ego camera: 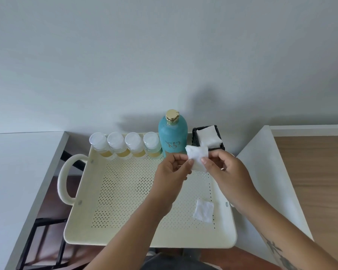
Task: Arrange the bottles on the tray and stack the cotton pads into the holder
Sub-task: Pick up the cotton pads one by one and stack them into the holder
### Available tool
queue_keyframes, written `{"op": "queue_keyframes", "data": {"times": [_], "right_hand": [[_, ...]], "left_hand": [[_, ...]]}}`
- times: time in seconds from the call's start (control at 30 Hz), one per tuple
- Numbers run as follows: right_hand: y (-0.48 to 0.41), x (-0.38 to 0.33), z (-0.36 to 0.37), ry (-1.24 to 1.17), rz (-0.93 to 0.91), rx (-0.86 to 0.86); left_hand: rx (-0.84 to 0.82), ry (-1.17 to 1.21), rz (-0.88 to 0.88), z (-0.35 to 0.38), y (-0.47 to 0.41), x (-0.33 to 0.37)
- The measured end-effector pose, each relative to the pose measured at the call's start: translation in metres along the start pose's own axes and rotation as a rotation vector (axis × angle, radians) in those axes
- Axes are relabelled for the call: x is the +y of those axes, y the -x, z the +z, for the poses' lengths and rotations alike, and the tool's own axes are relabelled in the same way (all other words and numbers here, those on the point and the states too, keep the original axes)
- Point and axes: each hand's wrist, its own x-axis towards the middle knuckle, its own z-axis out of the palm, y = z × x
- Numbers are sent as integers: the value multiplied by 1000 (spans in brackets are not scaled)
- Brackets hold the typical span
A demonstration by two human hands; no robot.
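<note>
Clearly both hands are busy with one cotton pad [196, 156]. The left hand [172, 168] pinches its left edge between thumb and forefinger, and the right hand [224, 168] pinches the right edge in the same way. The other fingers of both hands are loosely curled and hold nothing else. The pad is in the air above the far right part of the tray [144, 242], just in front of the black holder [194, 137], and its top looks a little folded.

Such a pad is, I judge, very light and soft, with no stiffness. Held by one corner it would probably fold over, so a grip at two opposite edges, as now, seems the best way to flatten it. It can then be laid flat on the stack of pads [209, 136] already in the holder. It will not break, but a hard pull may separate its layers.

A second pad [203, 210] lies loose on the tray floor, near the right front corner. It is thin and lies flat, so it probably needs a fingertip pinch at one edge.

The four small bottles [125, 145] and the teal bottle [173, 137] stand in a row along the far edge of the tray, so that part appears finished.
</note>
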Motion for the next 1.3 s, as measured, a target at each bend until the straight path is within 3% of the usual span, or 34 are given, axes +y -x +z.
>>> {"op": "queue_keyframes", "data": {"times": [0.17,0.37,0.5,0.6,0.73,0.83,0.97,1.3], "right_hand": [[-23,-7,-15,66,-34,92],[-66,-11,-30,110,34,116],[-81,-9,-33,212,51,28],[-85,-3,-33,353,1,12],[-76,5,-37,539,-217,191],[-64,7,-35,611,-433,129],[-53,17,-26,719,-583,47],[-53,30,-17,838,-589,-32]], "left_hand": [[3,-78,-27,2,-1,-9],[-58,-515,-122,-2,7,-54],[-154,-759,-7,4,9,-72],[-204,-910,80,8,6,-77],[-252,-1065,103,12,3,-80],[-289,-1134,128,13,3,-85],[-306,-1199,161,14,2,-89],[-305,-1187,196,11,4,-95]]}}
